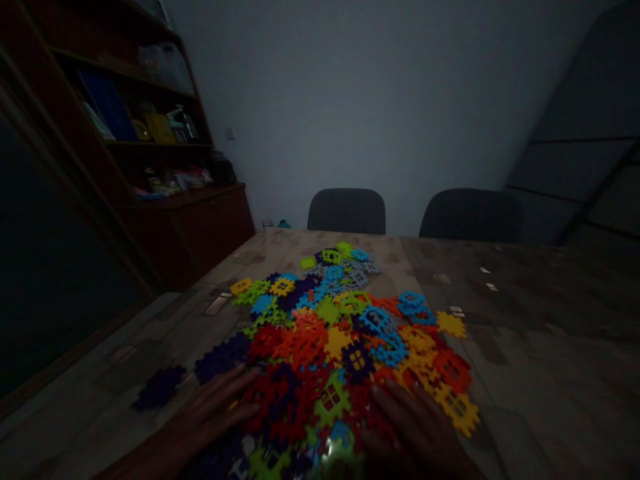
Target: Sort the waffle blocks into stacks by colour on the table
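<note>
A wide pile of coloured plastic interlocking tiles (pixel 305 340) with toothed edges covers the middle of the table, many with window-like cutouts. My left hand (pixel 215 407) lies along the near left side of the pile, fingers stretched out over purple and red tiles. On the near right, my right hand (pixel 413 417) rests with fingers spread on red and orange tiles. Between the hands sits a lime-green window tile (pixel 331 398). A dark purple tile (pixel 161 387) lies apart at the left, and a yellow tile (pixel 451 324) is at the right edge. Dim light hides the tiles under my palms.
The table (pixel 540 347) has a stone-patterned cover. Two dark chairs, one a grey chair (pixel 347 210), stand at its far side before a pale wall. A brown wooden cabinet (pixel 210 220) with loaded shelves is at the left.
</note>
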`<state>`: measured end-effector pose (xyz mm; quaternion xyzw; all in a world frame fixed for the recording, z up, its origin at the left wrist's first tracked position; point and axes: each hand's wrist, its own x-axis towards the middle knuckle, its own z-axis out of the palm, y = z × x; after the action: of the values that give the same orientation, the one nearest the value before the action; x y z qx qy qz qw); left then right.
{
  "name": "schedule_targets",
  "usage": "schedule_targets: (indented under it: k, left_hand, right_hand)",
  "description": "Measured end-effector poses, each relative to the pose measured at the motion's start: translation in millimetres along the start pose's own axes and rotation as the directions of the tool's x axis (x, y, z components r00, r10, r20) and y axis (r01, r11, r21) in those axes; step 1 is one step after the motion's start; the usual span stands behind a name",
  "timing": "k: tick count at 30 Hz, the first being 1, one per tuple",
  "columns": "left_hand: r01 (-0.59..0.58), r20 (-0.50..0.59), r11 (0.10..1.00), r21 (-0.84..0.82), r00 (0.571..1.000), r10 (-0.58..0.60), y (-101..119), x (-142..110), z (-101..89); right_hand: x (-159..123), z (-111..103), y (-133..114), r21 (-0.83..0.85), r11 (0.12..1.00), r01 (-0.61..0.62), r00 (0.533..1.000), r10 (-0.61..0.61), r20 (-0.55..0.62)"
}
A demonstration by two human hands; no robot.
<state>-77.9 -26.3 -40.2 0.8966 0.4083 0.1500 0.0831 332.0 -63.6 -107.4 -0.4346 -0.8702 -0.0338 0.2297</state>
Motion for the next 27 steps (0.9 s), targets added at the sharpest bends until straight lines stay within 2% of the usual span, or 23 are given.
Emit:
schedule_targets:
  k: [3, 5, 7, 10, 13, 15, 17, 20, 22, 24, 27]
  left_hand:
    - [-0.037, 0.053, 0.999, -0.021, 0.998, 0.038, 7, 18, 0.1]
    - [-0.010, 0.014, 1.000, 0.004, 1.000, 0.010, 11, 37, -1.0]
    - [0.008, -0.039, 1.000, 0.016, 0.999, -0.007, 13, 57, -0.6]
    - [0.000, -0.036, 1.000, 0.004, 0.999, 0.000, 15, 78, -0.1]
    - [0.028, -0.050, 1.000, -0.005, 0.998, -0.028, 18, 86, -4.0]
    - [0.039, -0.071, 0.999, -0.017, 0.997, -0.041, 20, 84, -7.4]
    - [0.012, -0.041, 0.999, -0.035, 0.999, -0.014, 23, 82, -9.4]
    - [-0.078, 0.063, 0.996, -0.053, 0.995, 0.081, 31, 84, -8.0]
    - [-0.115, 0.101, 0.992, -0.053, 0.988, 0.120, 37, 91, -5.3]
    - [-0.122, 0.088, 0.991, -0.050, 0.988, 0.126, 43, 102, -2.8]
    - [-0.106, 0.026, 0.994, -0.040, 0.994, 0.107, 49, 115, -0.8]
  right_hand:
    - [31, -18, 5, -0.009, 0.996, 0.086, 0.996, -0.085, 0.031]
    - [49, -33, 6, 0.022, 0.998, 0.067, 0.990, -0.069, 0.121]
    - [63, -47, 6, 0.027, 1.000, 0.014, 0.987, -0.018, 0.159]
    - [71, -64, 14, 0.021, 0.998, -0.064, 0.994, 0.062, 0.087]
    - [59, -76, 37, 0.002, 0.983, -0.184, 0.983, 0.184, -0.031]
    - [41, -77, 53, -0.028, 0.954, -0.300, 0.951, 0.296, -0.093]
    - [20, -71, 61, -0.045, 0.918, -0.394, 0.915, 0.387, -0.116]
    - [2, -52, 53, -0.017, 0.911, -0.411, 0.909, 0.408, -0.087]
    - [4, -42, 40, 0.033, 0.927, -0.374, 0.926, 0.375, -0.044]
    - [16, -41, 29, 0.100, 0.934, -0.342, 0.940, 0.342, 0.022]
    - [34, -59, 26, 0.191, 0.921, -0.339, 0.941, 0.336, 0.049]
